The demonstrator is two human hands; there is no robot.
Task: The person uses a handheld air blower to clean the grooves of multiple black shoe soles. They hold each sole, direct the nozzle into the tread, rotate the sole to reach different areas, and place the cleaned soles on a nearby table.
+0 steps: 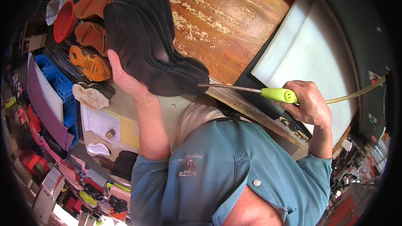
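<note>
A thick stack of black shoe soles [138, 37] is held up in my left hand [130, 81], its layered edges facing right. The thumb lies along the left side of the stack; most of the other fingers are hidden behind it. My right hand [307, 102] is closed around the bright green handle of a long, thin-shafted tool [279, 95]. Its metal shaft points left, and the tip meets the lower right end of the stack in view. Whether the tip presses on the soles or only passes in front, I cannot tell.
A worn wooden board [234, 21] lies beyond the soles, with white sheets [310, 54] to its right. At left are orange soles [90, 65], a red bowl [65, 21], a blue crate [54, 75] and papers [100, 121]. A yellowish hose [356, 93] runs behind my right hand.
</note>
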